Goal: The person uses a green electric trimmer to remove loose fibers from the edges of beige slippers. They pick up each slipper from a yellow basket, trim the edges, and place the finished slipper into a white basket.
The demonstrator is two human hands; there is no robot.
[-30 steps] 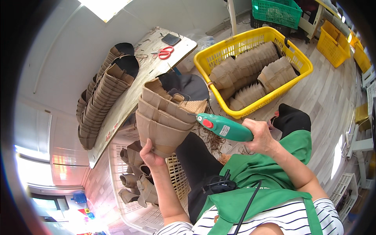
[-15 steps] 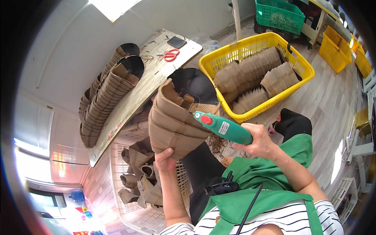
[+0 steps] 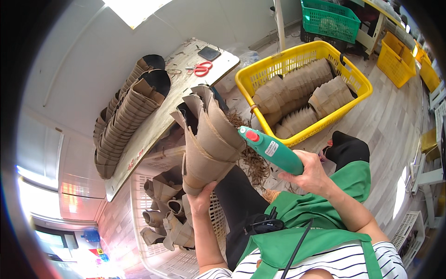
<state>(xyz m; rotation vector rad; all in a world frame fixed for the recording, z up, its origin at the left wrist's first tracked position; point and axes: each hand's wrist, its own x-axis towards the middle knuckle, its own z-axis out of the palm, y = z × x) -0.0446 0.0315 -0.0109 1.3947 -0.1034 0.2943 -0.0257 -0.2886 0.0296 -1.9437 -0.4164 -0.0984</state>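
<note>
My left hand (image 3: 203, 200) grips the base of a stack of nested brown paper pots (image 3: 204, 135), held up with the open mouths tilted away from me. My right hand (image 3: 310, 174) holds a green power tool (image 3: 269, 149) with a red button, its nose against the right side of the stack near the top rim. A black cord (image 3: 297, 246) runs down over my green apron.
A yellow basket (image 3: 353, 83) of stacked pots sits on the floor ahead. Long rows of nested pots (image 3: 125, 116) lie on a table with red scissors (image 3: 200, 69). A white crate (image 3: 139, 186) holds loose pots. Further back are green (image 3: 330, 18) and yellow (image 3: 399, 60) baskets.
The stack has swung upward in my left hand, from lying sideways to standing with its mouths up. The tool stayed at the stack's right side.
</note>
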